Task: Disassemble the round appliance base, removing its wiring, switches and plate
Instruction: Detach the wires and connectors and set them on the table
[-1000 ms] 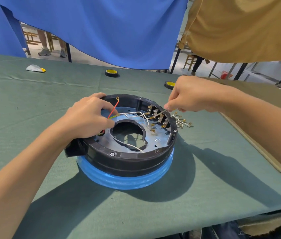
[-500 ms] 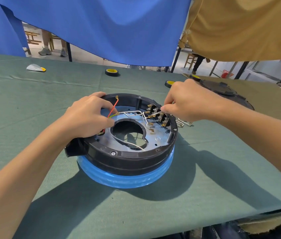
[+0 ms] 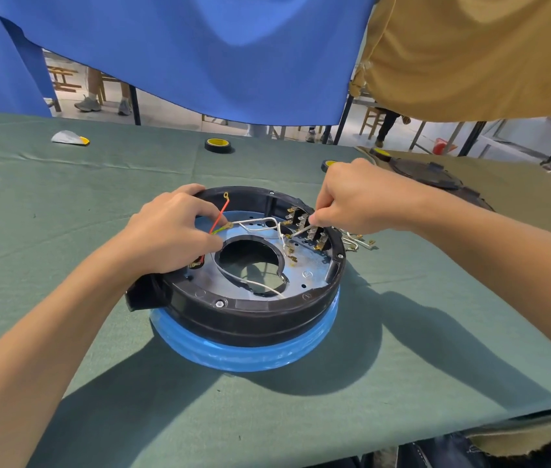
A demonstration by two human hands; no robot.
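Observation:
A round black appliance base (image 3: pixel 247 315) with a blue lower band lies upside down on the green cloth. Inside it sits a metal plate (image 3: pixel 304 271) with a large round hole. My left hand (image 3: pixel 173 231) grips the base's left rim, beside a red wire (image 3: pixel 218 216). A row of black switches (image 3: pixel 308 228) with brass terminals lines the far right inner wall. My right hand (image 3: pixel 355 197) pinches a white wire (image 3: pixel 301 230) at those switches. More white wires (image 3: pixel 257 222) loop over the plate.
Loose white wires with brass ends (image 3: pixel 358 243) lie on the cloth right of the base. Two tape rolls (image 3: pixel 217 145) (image 3: pixel 329 164) and a white scrap (image 3: pixel 70 137) lie farther back. A dark round part (image 3: pixel 426 172) rests on the tan cloth at right.
My right hand has shifted slightly left and down onto the switch row, still pinching the white wire. The left hand and base have stayed put.

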